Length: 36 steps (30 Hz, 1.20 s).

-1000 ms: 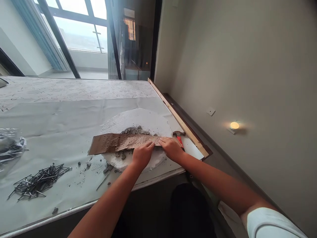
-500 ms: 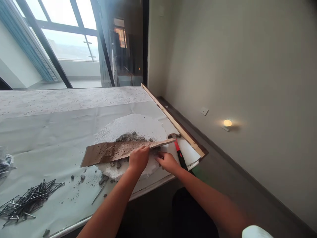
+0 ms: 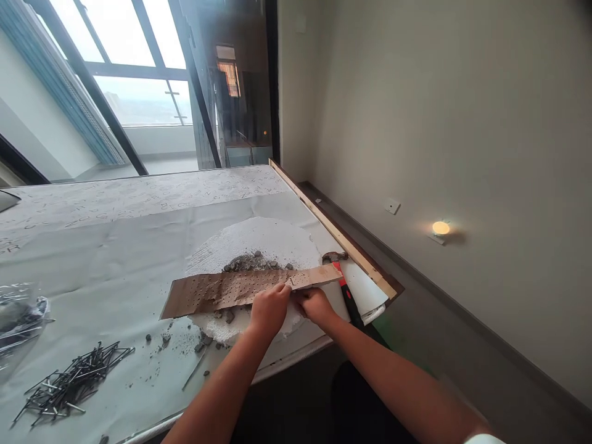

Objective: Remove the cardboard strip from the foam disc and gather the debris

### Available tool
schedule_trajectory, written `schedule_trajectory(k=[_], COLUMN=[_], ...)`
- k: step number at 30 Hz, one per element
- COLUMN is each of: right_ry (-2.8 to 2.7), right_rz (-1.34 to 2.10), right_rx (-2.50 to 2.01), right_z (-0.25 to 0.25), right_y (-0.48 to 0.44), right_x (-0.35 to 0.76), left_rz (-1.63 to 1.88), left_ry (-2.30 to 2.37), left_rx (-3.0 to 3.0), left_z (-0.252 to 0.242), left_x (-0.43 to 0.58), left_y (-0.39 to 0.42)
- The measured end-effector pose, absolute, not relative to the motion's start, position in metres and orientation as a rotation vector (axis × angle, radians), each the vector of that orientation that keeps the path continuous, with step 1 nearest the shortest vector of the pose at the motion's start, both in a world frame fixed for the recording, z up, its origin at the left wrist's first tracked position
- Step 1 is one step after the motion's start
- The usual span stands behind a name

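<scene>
A long brown strip (image 3: 208,292) dotted with small holes, like cardboard, lies slantwise over a round white foam slab (image 3: 259,231). My left hand (image 3: 269,310) is closed on its near edge, right of the middle. Close beside it, my right hand (image 3: 318,306) is closed at the underside of the same edge; its fingertips are partly hidden by the strip. Grey crumbled rubble (image 3: 250,262) sits on the foam behind the strip, with more bits in front. A claw hammer (image 3: 348,296) with a red and black handle rests just right of the strip's end.
Loose nails (image 3: 76,385) are heaped at the lower left, near a clear plastic bag (image 3: 18,320). A single nail (image 3: 194,372) lies by the foam. A wooden rail (image 3: 335,228) edges the sheet-covered surface (image 3: 124,246), beside a wall with a lit lamp (image 3: 441,229).
My right hand has come up against the strip's near edge, beside my left hand. The strip's right part has turned to show more of its face. The view has shifted slightly left.
</scene>
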State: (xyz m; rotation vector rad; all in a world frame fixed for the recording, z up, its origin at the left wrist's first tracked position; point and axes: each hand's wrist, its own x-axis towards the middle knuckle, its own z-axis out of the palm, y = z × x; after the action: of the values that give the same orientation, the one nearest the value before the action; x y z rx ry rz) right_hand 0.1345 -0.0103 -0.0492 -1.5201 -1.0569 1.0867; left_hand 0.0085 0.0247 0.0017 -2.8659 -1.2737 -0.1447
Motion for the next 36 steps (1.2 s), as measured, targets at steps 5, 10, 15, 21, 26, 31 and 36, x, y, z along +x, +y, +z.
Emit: schedule_trajectory(k=[5,10,15,21,26,31,36], right_ry=[-0.961,-1.011,-1.470,-1.930,-1.932,-1.778,-1.463], right_rz=[1.140,1.202,0.762,0.309,0.354,0.387,0.648], right_rx=[-1.562,-1.656,-1.640,-1.802,-1.776,-1.725,-1.525], right_z=[-0.052,-0.045,-0.007,0.002,0.000,0.030,0.039], right_y=[-0.004,-0.036,-0.054,-0.005,0.006,0.007,0.000], right_x=[0.133,0.141,0.154,0.157,0.158,0.168,0.175], left_rz=[-0.163,-0.201,-0.237,-0.235,-0.216,-0.159,-0.297], left_ry=[-1.292,-1.288,-1.250,-1.280,-1.271,-1.246,-1.333], left_rx=[-2.878,-2.853,-2.904,-2.926,-2.949,-2.943,-3.007], left_z=[-0.006,-0.012,-0.018,-0.017,-0.018,-0.018,-0.015], left_x=[0.009,0.007,0.004,0.001,-0.001,0.000,0.001], left_y=[0.024,0.024,0.019,0.016,0.017,0.016,0.015])
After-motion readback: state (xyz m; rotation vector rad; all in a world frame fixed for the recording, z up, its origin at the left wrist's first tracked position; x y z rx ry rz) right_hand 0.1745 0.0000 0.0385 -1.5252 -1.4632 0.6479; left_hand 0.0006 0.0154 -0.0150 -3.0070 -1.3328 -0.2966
